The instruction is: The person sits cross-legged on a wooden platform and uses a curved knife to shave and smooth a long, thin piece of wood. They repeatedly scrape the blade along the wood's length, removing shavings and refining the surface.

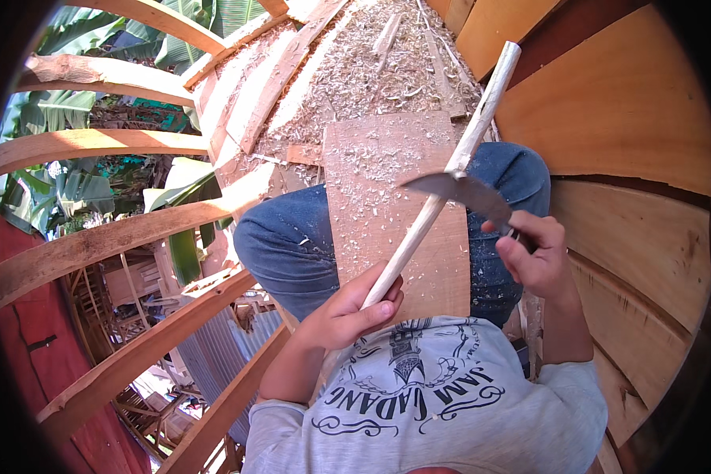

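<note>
A long pale wooden stick (419, 231) slants from my lap up to the far right, its surface whittled. My left hand (357, 310) is closed round its near end. In my right hand (536, 251) is the handle of a knife with a broad, curved dark blade (460, 189). The blade crosses the stick around its middle; I cannot tell whether it is cutting in or only lying over it. Beneath both, a flat wooden board (403, 237) dusted with shavings rests across my legs.
Wood shavings (387, 71) cover the floor ahead, with loose wood strips (280, 87) among them. A plank wall (616, 126) rises close on the right. On the left runs an open frame of wooden bars (110, 142), with banana leaves and a corrugated metal sheet (217, 355) beyond.
</note>
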`<state>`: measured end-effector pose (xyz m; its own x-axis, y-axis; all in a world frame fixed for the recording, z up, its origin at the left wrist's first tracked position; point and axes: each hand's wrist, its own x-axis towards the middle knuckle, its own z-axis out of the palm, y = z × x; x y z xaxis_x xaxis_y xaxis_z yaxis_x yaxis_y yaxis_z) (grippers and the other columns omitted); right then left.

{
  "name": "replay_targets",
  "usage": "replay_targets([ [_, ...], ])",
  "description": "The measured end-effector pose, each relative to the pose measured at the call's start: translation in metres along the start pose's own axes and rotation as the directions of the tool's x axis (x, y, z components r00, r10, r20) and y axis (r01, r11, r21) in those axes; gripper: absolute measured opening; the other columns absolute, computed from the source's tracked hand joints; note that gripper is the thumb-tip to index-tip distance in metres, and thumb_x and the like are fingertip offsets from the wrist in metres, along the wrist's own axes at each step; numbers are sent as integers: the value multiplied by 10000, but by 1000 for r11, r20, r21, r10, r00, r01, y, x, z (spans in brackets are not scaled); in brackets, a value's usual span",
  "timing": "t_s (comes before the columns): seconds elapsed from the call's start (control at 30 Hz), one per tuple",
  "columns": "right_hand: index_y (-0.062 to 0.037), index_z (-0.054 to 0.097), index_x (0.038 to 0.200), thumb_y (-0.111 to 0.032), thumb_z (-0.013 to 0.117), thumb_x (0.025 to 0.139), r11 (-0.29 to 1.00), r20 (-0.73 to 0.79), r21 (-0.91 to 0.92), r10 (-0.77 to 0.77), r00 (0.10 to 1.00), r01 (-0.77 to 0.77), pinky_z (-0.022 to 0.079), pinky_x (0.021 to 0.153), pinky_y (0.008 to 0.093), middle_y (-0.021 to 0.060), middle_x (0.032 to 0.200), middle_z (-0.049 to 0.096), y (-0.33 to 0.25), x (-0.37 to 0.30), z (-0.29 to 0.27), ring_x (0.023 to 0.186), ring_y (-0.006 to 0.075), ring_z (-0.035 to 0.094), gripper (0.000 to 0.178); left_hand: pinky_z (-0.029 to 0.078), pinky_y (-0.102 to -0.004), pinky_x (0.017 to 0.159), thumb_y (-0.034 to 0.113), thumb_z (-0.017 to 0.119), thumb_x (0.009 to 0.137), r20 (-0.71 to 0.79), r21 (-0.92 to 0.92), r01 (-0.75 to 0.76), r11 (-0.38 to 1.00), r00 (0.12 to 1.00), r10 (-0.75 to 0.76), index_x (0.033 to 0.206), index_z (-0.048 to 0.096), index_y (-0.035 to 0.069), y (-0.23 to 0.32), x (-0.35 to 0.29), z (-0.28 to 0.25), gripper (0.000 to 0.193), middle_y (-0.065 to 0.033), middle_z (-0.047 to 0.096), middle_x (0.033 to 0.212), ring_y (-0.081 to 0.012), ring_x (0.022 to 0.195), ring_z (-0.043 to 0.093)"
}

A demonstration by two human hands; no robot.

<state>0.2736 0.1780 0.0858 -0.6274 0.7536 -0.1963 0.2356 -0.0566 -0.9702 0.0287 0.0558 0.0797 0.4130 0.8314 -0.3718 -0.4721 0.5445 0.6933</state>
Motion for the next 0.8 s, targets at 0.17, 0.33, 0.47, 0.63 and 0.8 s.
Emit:
replay_targets([
  [0.17,9,656,1000,-58,652,819,1000,15,6,-27,1000,27,290,434,207,-10,543,473,8,-3,7,468,18,384,193,236,-165,375,244,552,920,-1,3,1,1000,1000,-1,952,363,42,3,5,4,278,-16,404,741,-8,441,327],
  [0.33,13,651,984,-84,620,860,993,-27,111,54,998,-51,284,418,202,-29,536,463,11,-7,1,448,9,379,161,237,-167,366,220,543,924,17,-41,-6,999,1000,7,950,361,37,2,3,2,259,-20,407,720,-9,428,330],
  [0.47,16,648,974,-106,630,860,923,-168,352,223,960,-153,279,423,199,-24,528,463,0,3,4,442,13,364,168,233,-170,363,226,544,923,20,-57,-26,998,999,28,949,361,37,0,1,-1,265,-24,405,709,-13,422,328],
  [0.63,22,669,987,-64,615,852,999,111,15,-32,993,30,308,453,208,-20,535,479,4,-8,11,487,23,393,169,232,-169,368,242,547,923,36,-31,1,1000,999,0,959,367,34,1,5,4,277,-21,402,715,-14,441,332],
  [0.8,22,663,959,-57,639,833,987,-5,141,73,997,-71,299,446,214,-15,523,452,0,-3,8,484,20,389,152,253,-174,416,257,557,913,-55,212,-76,974,994,90,959,385,27,-9,10,3,291,-8,387,744,-24,526,340],
])
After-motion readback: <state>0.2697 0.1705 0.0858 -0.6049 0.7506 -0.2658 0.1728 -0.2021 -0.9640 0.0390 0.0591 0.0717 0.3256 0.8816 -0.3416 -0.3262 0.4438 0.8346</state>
